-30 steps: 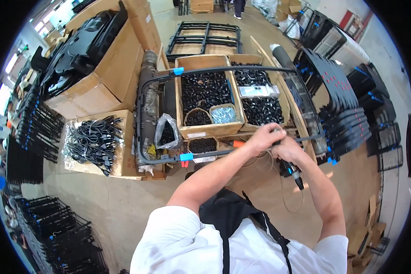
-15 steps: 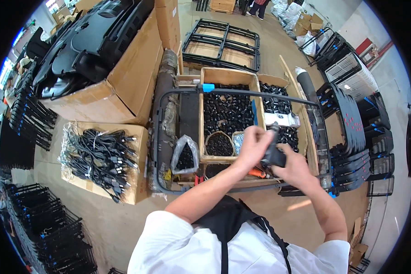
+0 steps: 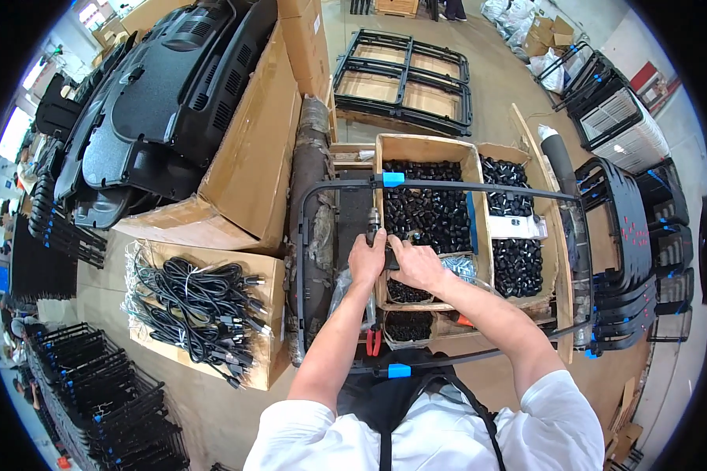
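My left hand (image 3: 366, 259) is closed around a dark tool that looks like a power drill (image 3: 374, 216), its narrow tip pointing away from me. From the right, my right hand (image 3: 419, 265) grips the tool's rear part, mostly hidden by the fingers. Both hands are over the left side of a large black rectangular frame (image 3: 487, 188), which lies across wooden bins. Blue clips sit on its far bar (image 3: 393, 180) and near bar (image 3: 399, 370). Behind the right hand, a wooden bin (image 3: 428, 144) holds many small black plastic parts (image 3: 424, 208).
Red-handled pliers (image 3: 374, 341) lie below my left hand. To the left, a carton (image 3: 271, 345) bears bundled black cables (image 3: 200, 310), below a large box of black moulded panels (image 3: 165, 102). Stacked black frames (image 3: 404, 74) lie beyond; more panels (image 3: 617, 228) stand at right.
Both hands have moved left with the tool, from over the right-hand bins to the frame's left side. The tool now points away from me. The view has shifted.
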`<state>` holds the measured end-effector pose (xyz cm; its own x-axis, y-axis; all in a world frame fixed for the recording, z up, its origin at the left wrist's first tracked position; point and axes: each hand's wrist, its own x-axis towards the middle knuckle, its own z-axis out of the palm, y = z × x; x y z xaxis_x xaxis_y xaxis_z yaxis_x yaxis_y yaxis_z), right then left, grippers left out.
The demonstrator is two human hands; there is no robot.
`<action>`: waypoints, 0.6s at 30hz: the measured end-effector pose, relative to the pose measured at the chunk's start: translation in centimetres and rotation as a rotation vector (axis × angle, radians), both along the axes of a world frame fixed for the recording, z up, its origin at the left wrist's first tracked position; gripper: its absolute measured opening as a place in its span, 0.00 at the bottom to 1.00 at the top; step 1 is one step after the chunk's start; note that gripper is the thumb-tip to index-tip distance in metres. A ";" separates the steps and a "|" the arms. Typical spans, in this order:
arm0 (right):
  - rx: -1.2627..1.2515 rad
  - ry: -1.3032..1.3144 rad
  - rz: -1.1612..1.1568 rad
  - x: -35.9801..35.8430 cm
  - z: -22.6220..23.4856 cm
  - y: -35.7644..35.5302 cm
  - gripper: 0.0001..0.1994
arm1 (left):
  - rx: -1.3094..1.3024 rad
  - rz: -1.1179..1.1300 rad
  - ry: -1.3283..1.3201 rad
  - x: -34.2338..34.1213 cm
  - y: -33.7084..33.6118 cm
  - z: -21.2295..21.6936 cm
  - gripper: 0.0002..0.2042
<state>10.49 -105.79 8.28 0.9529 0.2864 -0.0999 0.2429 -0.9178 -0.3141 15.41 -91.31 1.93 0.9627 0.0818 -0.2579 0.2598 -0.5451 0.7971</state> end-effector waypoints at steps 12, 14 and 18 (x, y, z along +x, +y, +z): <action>0.046 0.010 -0.008 1.2 -1.3 -1.4 0.40 | 0.008 -0.035 0.035 1.2 -0.8 0.9 0.34; 0.068 0.022 -0.005 1.3 -1.5 -1.6 0.40 | 0.009 -0.036 0.077 1.4 -0.8 1.0 0.34; 0.149 0.035 -0.012 1.6 -1.6 -2.1 0.43 | 0.066 -0.059 0.092 1.8 -1.1 0.9 0.34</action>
